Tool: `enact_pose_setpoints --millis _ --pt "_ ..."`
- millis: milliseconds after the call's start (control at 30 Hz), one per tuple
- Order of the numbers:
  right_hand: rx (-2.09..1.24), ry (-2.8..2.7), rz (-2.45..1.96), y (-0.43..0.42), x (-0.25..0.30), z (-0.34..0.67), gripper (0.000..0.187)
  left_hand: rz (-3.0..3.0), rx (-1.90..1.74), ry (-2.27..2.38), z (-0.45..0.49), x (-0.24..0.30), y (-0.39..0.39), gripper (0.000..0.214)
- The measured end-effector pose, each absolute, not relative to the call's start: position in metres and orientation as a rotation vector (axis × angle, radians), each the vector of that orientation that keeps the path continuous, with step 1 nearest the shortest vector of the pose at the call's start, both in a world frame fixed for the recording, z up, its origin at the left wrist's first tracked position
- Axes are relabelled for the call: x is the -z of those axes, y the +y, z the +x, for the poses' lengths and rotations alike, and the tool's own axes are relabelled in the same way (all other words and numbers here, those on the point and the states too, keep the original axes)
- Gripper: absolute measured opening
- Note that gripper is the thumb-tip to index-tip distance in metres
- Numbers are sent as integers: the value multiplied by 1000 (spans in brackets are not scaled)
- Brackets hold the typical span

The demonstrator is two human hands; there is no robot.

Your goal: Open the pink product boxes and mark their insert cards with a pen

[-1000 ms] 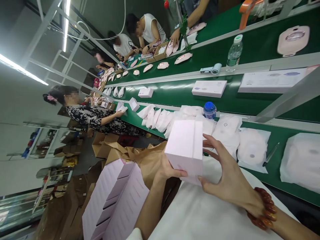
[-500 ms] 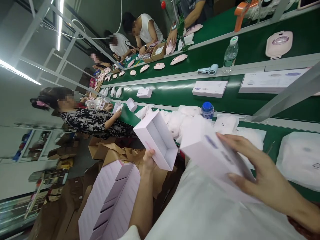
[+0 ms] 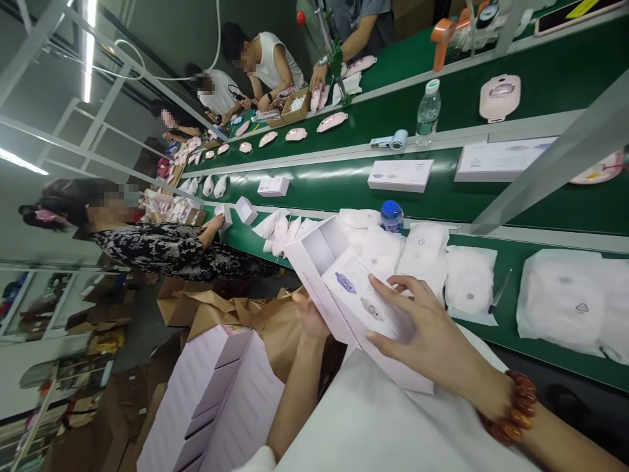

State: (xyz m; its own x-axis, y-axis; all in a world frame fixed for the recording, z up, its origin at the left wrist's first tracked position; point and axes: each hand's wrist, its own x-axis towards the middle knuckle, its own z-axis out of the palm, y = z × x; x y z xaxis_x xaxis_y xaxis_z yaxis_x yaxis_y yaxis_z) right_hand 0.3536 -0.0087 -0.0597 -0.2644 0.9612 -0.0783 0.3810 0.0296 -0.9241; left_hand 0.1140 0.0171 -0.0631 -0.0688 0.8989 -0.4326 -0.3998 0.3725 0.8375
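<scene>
My left hand holds an open white cardboard box from its lower left side; some of its fingers are hidden. My right hand grips a white printed box part, thumb on the near side and fingers on the far side. Purple and grey oval products are pictured on the printed face. The two box parts meet, with the printed one overlapping the open one. Beyond them on the green bench lie several white wrapped packets.
A carton of stacked pinkish-white boxes stands at lower left. A blue-capped jar sits behind the packets. Boxes lie on the green belt, near a water bottle and a slanting metal post. Co-workers sit and stand along the line.
My right hand has moved left with the printed box part, bringing it against the open box in my left hand. The view has shifted, and the open box is turned more upright.
</scene>
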Motion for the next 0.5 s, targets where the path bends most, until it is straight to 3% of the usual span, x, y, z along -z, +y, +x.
enact_pose_setpoints --millis 100,300,400,500 --pt "-1109 -1702 -1235 -17 61 357 72 533 -1147 1221 113 67 20 88" --pt "-350 -1587 -964 -18 65 356 38 257 -1148 1170 155 70 14 98" --pt "-186 -1539 -1002 -5 62 346 38 149 -992 1066 184 67 9 108" --pt "-339 -1465 -1160 7 73 354 49 118 -1003 1032 187 72 14 111"
